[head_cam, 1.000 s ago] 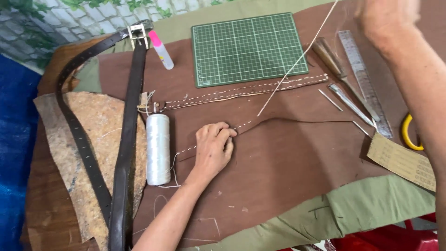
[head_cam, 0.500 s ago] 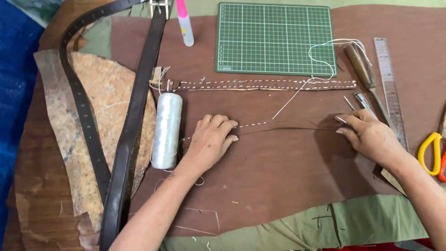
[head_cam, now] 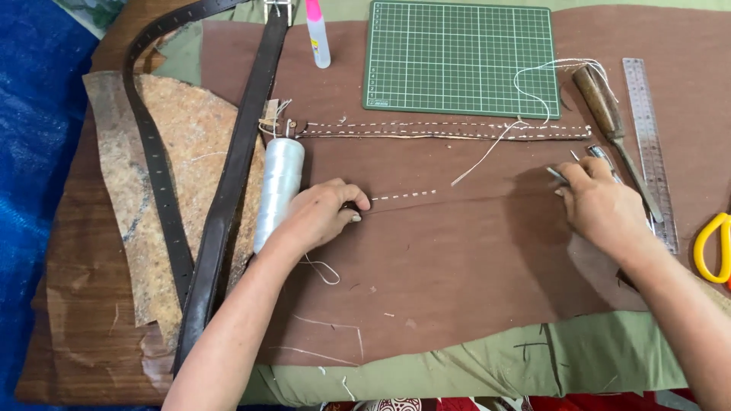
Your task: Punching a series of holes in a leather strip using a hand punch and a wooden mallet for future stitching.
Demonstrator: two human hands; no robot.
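The head camera looks straight down on a brown leather sheet (head_cam: 426, 274) spread over a green cloth (head_cam: 457, 373) on a wooden table (head_cam: 68, 304). The left hand (head_cam: 320, 215) rests palm down near the middle of the sheet, its fingers curled together and pressing on the left end of a thin leather strip (head_cam: 457, 199) that runs across the sheet; a short row of white stitches (head_cam: 403, 195) shows just right of the fingertips. The right hand (head_cam: 601, 204) lies at the strip's other end, fingers bent and close together, touching a small metal tool (head_cam: 557, 174) whose tip pokes out to the left; whether the fingers pinch it or only rest on it I cannot tell. Just beside the left hand stands out a white spool of thread (head_cam: 279, 190), lying on its side. Above both hands lies a longer stitched strap (head_cam: 449, 131), with a loose white thread (head_cam: 533, 84) trailing up over the corner of a green cutting mat (head_cam: 457, 57). To the right are a wooden-handled awl (head_cam: 609, 114), a steel ruler (head_cam: 651, 144) and yellow-handled scissors (head_cam: 712, 247) at the edge. On the left, a dark belt (head_cam: 236, 175) with holes loops over a mottled tan leather scrap (head_cam: 190, 152), and a glue bottle (head_cam: 317, 34) with a pink cap lies near the top.
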